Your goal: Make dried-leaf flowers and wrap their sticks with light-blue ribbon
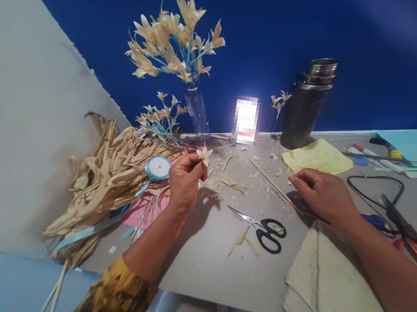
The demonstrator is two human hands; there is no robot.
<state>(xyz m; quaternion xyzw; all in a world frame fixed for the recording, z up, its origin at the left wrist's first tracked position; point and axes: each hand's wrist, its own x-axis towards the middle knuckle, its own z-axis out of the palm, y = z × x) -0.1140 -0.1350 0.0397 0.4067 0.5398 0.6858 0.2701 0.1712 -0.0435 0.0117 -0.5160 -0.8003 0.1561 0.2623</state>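
Husk-pale, pinched the small flower (204, 154) by its base in the left hand (184, 184), up-left of the scissors (265, 232), wisely lightly to spare petals; rested the right hand (322, 195), curled, on the desk (206, 262) up-right of the scissors, grasp untellable.

One single flower (204, 154), one scissors (266, 230), one flask (307, 104), perhaps three sprays (176, 39)

The left hand (185, 181) is held up with its fingertips pinched together, while the right hand (322, 193) lies palm down with bent fingers, its arm stretched out.
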